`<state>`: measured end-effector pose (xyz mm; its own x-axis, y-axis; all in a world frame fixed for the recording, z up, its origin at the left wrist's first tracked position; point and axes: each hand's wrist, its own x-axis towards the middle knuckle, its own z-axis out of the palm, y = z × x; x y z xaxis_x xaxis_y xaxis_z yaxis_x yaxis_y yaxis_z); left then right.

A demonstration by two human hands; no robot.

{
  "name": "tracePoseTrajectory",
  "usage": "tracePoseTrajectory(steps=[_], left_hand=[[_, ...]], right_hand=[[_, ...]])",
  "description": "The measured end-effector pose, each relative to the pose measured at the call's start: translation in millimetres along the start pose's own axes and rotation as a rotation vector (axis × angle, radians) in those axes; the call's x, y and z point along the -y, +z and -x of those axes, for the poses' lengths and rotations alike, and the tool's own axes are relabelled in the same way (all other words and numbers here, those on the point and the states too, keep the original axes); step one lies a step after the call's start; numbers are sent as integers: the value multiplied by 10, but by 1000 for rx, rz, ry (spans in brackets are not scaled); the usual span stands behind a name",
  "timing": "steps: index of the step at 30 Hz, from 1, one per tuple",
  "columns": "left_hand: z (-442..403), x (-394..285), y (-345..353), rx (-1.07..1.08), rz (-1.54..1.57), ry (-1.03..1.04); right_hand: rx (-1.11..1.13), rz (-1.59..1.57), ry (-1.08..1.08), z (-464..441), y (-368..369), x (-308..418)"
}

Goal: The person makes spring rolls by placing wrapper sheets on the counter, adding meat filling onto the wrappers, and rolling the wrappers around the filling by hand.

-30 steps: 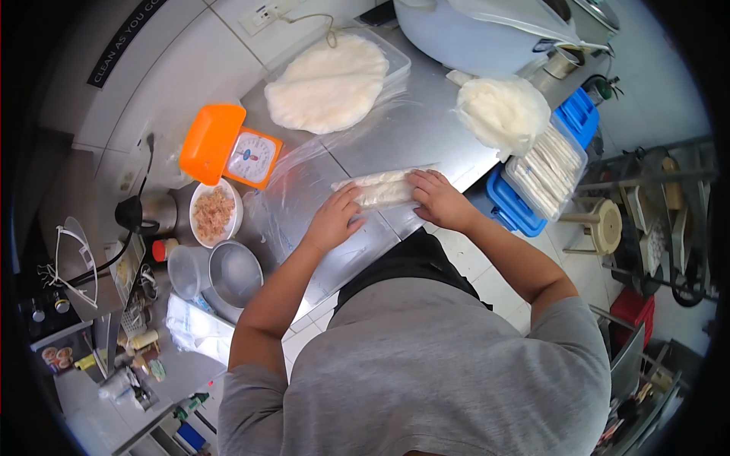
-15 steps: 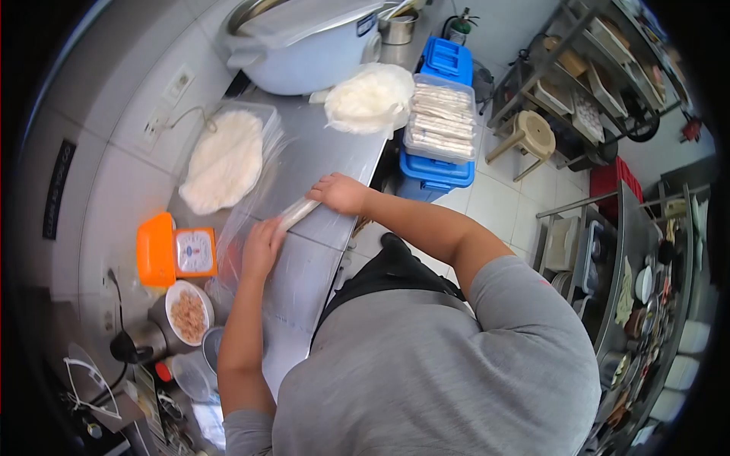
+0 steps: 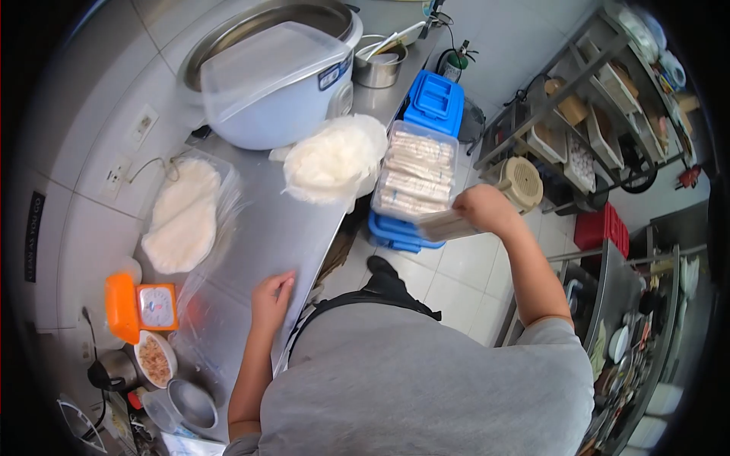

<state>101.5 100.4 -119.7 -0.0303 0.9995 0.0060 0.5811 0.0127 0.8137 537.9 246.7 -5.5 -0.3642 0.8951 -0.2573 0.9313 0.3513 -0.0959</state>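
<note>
My right hand [image 3: 490, 210] is out past the table's edge, closed on a pale wrapped roll [image 3: 447, 226] that is smeared by motion. It is at the near side of a clear plastic container [image 3: 378, 199] holding several pale wrapped rolls [image 3: 417, 171], which stands on a blue lidded bin [image 3: 395, 234]. My left hand [image 3: 271, 301] hovers at the steel table's front edge, fingers loosely bent, with nothing visible in it. Clear plastic film [image 3: 194, 334] covers part of the steel table [image 3: 262, 228] beside it.
Pale thin sheets lie in a pile [image 3: 331, 163] and another stack [image 3: 181, 216]. A large pot [image 3: 274, 114] stands at the back. Along the wall are an orange scale [image 3: 157, 306], a bowl of shredded filling [image 3: 156, 359] and a metal bowl [image 3: 192, 403]. A stool [image 3: 521, 182] stands right.
Both hands were on a pale roll on the table. My right hand has swung right to the container with the roll; my left hand has let go and drawn back.
</note>
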Motion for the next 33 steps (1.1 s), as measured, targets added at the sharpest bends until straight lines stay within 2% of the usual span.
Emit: tracePoseTrajectory(steps=[3, 6, 10, 11, 14, 17, 19, 21, 22, 24, 26, 28, 30, 31, 32, 33], left_hand=[[-348, -354, 454, -83, 39, -1], [-720, -733, 786, -66, 75, -27], [-1025, -1054, 1046, -55, 39, -109], [-1064, -1108, 1092, -59, 64, -156], [-1084, -1163, 1240, -84, 45, -255], [-1029, -1230, 1283, -51, 3, -364], [-1006, -1263, 1252, -48, -45, -391], [-930, -1213, 1217, -85, -106, -406], [-892, -1186, 1197, -108, -153, -390], [-832, -1040, 1155, -177, -252, -363], [-779, -1000, 1034, -286, -245, -439], [-708, -876, 908, -382, -249, -484], [-594, -626, 782, -500, -274, -579], [-560, -478, 711, -553, -281, -619], [-547, -301, 596, -685, -28, -704], [-546, -99, 444, -804, 235, -774]], right_hand=[[-20, 197, 73, -488, 5, -854], [-113, 93, 20, -1018, 41, -1518], [-289, -469, 18, -1669, 151, -2057], [-194, -618, 180, -1866, 302, -2153], [-224, -1030, 105, -2531, 1521, -2554], [-191, -629, 136, -2685, 2141, -2551], [-348, -477, 147, -2723, 2254, -2527], [-607, -249, -161, -2778, 2291, -2606], [-599, -324, -85, -2717, 2217, -2499], [-611, -355, -137, -2657, 2091, -2271], [-620, -472, -196, -2513, 1794, -1857], [-444, -643, -182, -2462, 1809, -1551], [-6, -706, -265, -2391, 1802, -1285], [194, -650, -397, -2335, 1671, -1095], [391, -583, -520, -2246, 1532, -917], [460, -536, -589, -2121, 1288, -663]])
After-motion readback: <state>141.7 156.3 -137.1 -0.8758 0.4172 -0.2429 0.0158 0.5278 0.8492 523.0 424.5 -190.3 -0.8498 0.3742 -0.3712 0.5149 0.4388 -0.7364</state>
